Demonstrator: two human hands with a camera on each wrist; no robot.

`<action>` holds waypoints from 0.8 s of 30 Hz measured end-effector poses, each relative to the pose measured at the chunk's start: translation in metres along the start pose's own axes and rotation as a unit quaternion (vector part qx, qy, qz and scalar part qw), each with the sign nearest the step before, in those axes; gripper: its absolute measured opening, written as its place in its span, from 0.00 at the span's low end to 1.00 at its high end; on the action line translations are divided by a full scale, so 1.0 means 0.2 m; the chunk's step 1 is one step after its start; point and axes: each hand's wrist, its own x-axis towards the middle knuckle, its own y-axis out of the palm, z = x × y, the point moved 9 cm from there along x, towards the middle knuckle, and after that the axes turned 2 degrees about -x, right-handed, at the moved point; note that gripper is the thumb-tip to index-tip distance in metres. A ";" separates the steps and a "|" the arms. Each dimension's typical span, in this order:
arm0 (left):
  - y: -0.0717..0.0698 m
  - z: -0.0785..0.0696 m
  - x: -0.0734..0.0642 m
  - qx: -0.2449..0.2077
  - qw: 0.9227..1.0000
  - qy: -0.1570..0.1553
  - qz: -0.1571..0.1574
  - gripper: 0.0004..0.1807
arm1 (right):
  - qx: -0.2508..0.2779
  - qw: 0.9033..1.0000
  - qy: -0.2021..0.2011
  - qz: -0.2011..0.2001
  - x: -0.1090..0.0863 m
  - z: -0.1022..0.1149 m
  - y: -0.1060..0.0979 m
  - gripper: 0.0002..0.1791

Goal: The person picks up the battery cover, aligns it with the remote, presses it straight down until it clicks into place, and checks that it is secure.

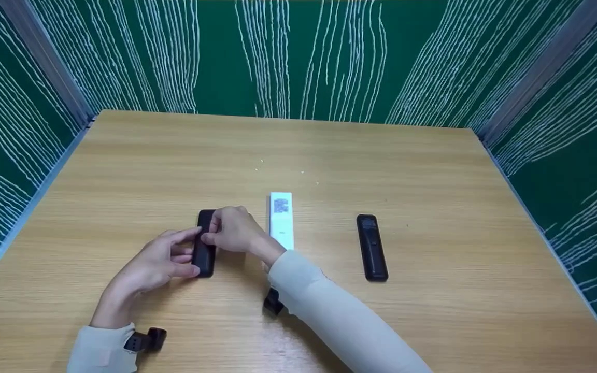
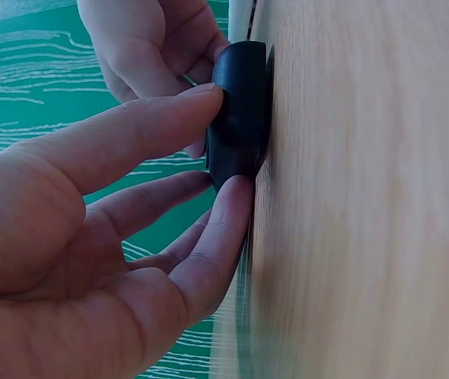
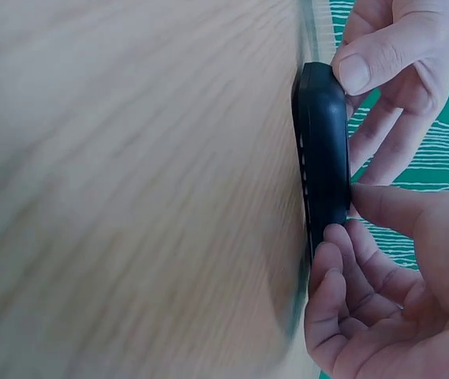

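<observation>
A black remote control (image 1: 204, 254) lies back up on the left part of the table, with small light buttons showing along its underside in the right wrist view. My left hand (image 1: 156, 261) holds it from the left, thumb at the near end and fingertips along the side. From the right, my right hand (image 1: 237, 229) pinches its far half, with thumb on the back and curled fingers by the edge. A white remote control (image 1: 281, 220) with a printed code lies beside my right wrist, its near end hidden by the sleeve. Another black remote control (image 1: 372, 248) lies farther right.
The wooden table (image 1: 433, 207) has a few tiny white crumbs (image 1: 302, 172) beyond the remotes. Green panels with white lines (image 1: 324, 62) stand around its back and sides. Each wrist wears a small black camera (image 1: 145, 340).
</observation>
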 end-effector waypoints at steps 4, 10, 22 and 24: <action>0.00 0.00 0.00 -0.001 1.000 0.001 0.002 0.47 | 0.005 1.000 0.024 0.004 0.00 -0.03 0.00 0.16; 0.00 0.00 0.00 -0.004 1.000 0.003 0.004 0.47 | 0.003 0.999 0.048 0.012 -0.01 -0.04 -0.01 0.17; 0.00 0.00 0.00 -0.007 1.000 0.000 0.001 0.47 | -0.008 0.997 0.072 0.027 -0.01 -0.07 0.00 0.19; 0.00 0.00 0.00 -0.007 1.000 -0.002 0.002 0.47 | -0.007 0.997 0.073 0.031 -0.01 -0.07 0.00 0.20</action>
